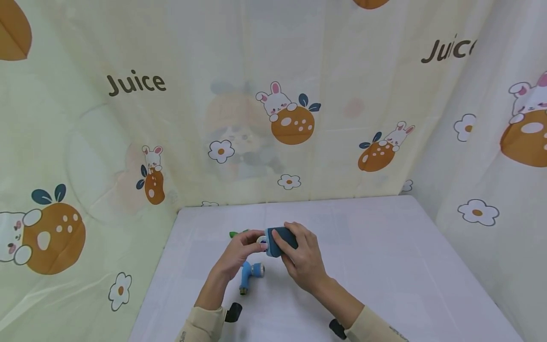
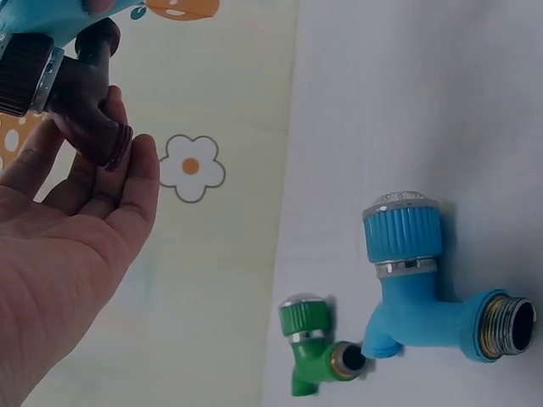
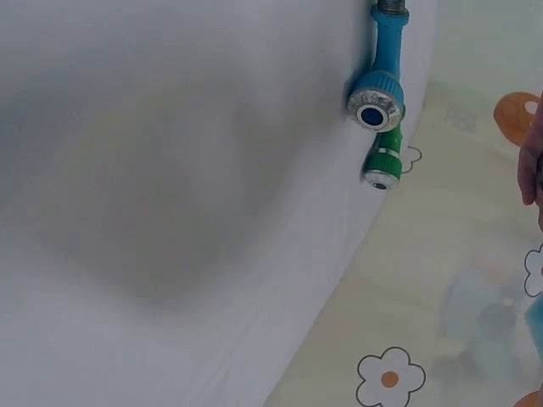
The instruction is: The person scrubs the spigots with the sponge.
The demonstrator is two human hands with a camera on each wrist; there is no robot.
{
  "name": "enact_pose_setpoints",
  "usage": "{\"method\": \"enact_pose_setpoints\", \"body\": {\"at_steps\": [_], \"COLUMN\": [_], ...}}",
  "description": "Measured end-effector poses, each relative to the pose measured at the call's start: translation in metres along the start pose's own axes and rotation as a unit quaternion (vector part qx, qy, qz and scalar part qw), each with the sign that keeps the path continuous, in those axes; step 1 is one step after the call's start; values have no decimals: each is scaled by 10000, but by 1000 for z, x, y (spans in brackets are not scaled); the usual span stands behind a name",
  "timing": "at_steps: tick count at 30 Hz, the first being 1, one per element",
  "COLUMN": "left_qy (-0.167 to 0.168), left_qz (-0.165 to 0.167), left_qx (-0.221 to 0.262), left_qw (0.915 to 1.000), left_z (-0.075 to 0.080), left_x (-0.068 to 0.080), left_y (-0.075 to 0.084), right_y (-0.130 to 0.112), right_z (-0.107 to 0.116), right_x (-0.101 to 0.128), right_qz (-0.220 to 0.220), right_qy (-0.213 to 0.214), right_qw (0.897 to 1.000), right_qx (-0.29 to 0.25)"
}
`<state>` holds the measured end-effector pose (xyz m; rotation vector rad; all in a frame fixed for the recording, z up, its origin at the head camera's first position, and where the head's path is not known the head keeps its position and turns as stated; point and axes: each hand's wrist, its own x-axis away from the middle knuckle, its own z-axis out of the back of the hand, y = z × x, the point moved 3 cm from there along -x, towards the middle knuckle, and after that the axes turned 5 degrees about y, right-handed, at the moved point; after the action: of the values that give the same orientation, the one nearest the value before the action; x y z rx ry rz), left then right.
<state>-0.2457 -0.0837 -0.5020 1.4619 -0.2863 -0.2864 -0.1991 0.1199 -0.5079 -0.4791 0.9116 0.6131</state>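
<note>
My left hand (image 1: 235, 251) pinches a dark tap (image 2: 83, 102) near its knob, whose pale round cap faces me in the head view. In my right hand (image 1: 305, 261) is a two-tone blue sponge (image 1: 287, 237), gripped between thumb and fingers. The sponge's light blue side meets the tap, and together they hide much of it from the head view. Below the left hand, a blue tap (image 1: 246, 276) lies on the table. Behind that hand, a green tap (image 1: 232, 234) shows only in part; the left wrist view shows this smaller green tap (image 2: 312, 349) whole.
A white-covered table (image 1: 363, 266) extends to the right of the hands. Printed curtains (image 1: 183, 133) stand along its back and sides. In the right wrist view, both resting taps lie near the table's edge, and part of a hand (image 3: 529, 170) shows at the right border.
</note>
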Motion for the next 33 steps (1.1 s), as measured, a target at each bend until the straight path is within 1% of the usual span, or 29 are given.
{"method": "enact_pose_setpoints", "body": {"at_steps": [9, 26, 28, 33], "left_qy": [-110, -153, -159, -165], "left_qz": [-30, -70, -67, -72], "left_qx": [39, 32, 48, 76], "left_qw": [9999, 9999, 9998, 9998], "left_z": [1, 0, -1, -1], "left_x": [-1, -1, -1, 0], "left_y": [-3, -5, -5, -5], "right_y": [2, 5, 5, 7], "right_z": [0, 0, 0, -1], "right_x": [3, 5, 5, 6], "right_qz": [23, -13, 14, 247], "right_qy": [-117, -84, -59, 48], "right_qw": [9999, 9999, 9998, 9989], "right_qx": [64, 129, 171, 399]}}
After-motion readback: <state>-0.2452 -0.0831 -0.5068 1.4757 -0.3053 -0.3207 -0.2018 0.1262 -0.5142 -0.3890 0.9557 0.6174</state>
